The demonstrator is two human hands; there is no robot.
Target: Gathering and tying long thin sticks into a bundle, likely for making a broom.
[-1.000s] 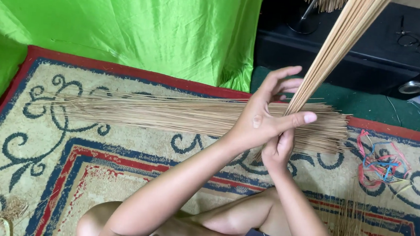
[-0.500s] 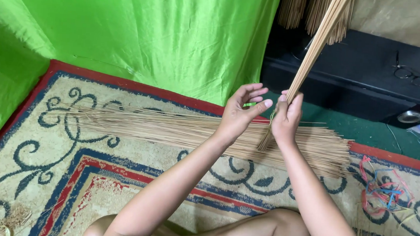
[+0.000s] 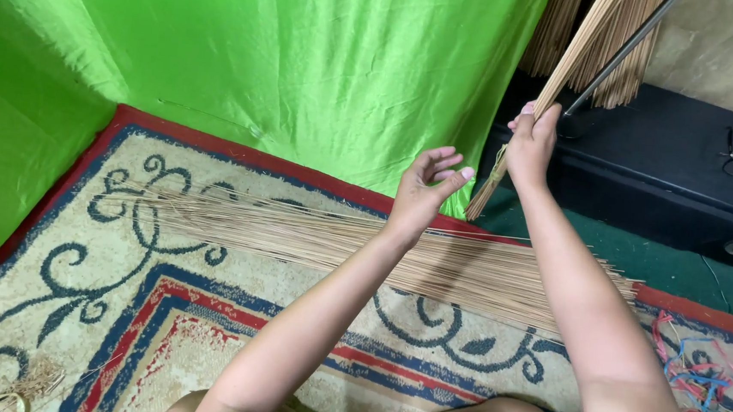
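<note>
Up near the green cloth (image 3: 265, 61), the right hand (image 3: 532, 144) is clenched round a bundle (image 3: 565, 69) of thin tan sticks, gripping it close to its lower end. That bundle slants up and to the right from the fist, its lower tips hanging just below the hand, above the rug's red border. The left hand (image 3: 423, 193) hovers just left of the bundle, fingers spread and curled, grasping nothing and not touching the sticks. Below both hands a long sheaf (image 3: 364, 244) of the same sticks lies flat across the rug (image 3: 119, 301), running from the left side to the right edge, under the two forearms. A black box (image 3: 669, 180) stands to the right of the bundle, with a dark rod leaning over it and more sticks standing behind. Some coloured bands (image 3: 699, 375) lie on the rug beyond the sheaf's right end, well below the bundle.
</note>
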